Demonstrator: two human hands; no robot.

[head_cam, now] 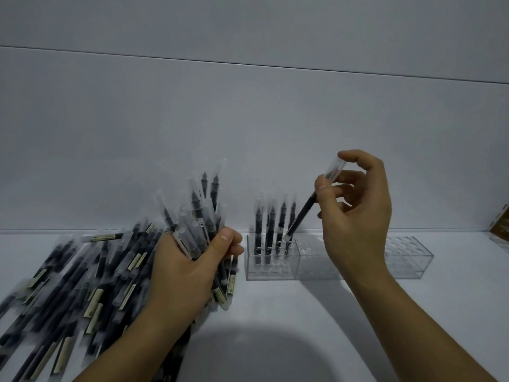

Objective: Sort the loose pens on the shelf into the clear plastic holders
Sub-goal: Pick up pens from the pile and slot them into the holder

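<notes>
A big pile of loose black pens with clear caps (pixel 77 282) covers the left of the white shelf. My left hand (pixel 187 268) grips a bundle of pens (pixel 198 216) that fan upward. My right hand (pixel 355 213) pinches a single black pen (pixel 303 213) near its clear cap, tilted, with the lower end at a hole in the left clear plastic holder (pixel 271 267). Several pens (pixel 271 227) stand upright in that holder's back row. A second clear holder (pixel 316 266) adjoins it, and a third clear holder (pixel 407 255) stands further right, partly hidden by my right wrist.
A white wall rises directly behind the shelf. A brown box (pixel 501 224) shows at the far right edge. Bare white shelf surface (pixel 289 326) lies in front of the holders, between my forearms.
</notes>
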